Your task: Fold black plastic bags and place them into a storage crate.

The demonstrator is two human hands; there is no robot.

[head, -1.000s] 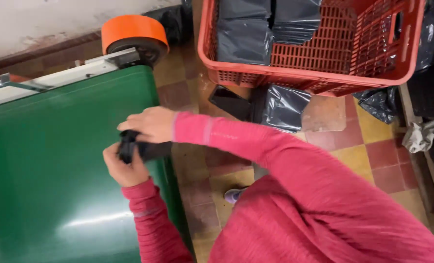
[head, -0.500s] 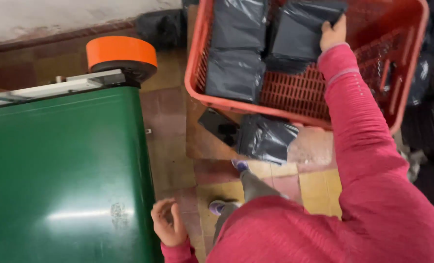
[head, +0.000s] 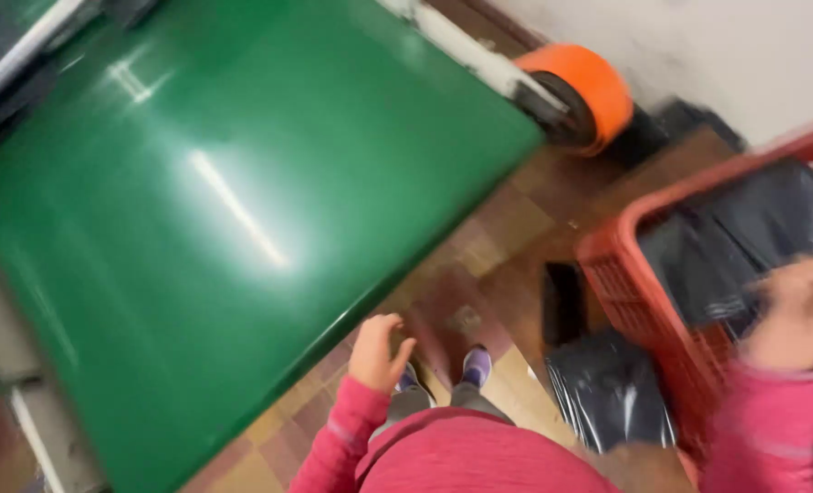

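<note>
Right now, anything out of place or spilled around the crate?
Yes: one black plastic bag lies on the tiled floor against the red crate, and a dark flat item lies beside it, while other black bags sit inside the crate. Nothing looks spilled, though the picture is blurred.

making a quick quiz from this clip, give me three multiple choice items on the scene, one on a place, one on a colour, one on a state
1. Where is the right hand?
A. over the red crate
B. flat on the green belt
C. on the orange roller

2. What colour are the bags in the crate?
A. white
B. black
C. yellow

3. What state is the left hand in?
A. gripping a bag
B. pressed on the belt
C. empty, fingers loosely curled

Answers:
1 A, the blurred hand is above the crate's bags.
2 B, the bags look glossy black.
3 C, nothing shows in it, and it hangs beside the belt's edge above the tiled floor.
</note>
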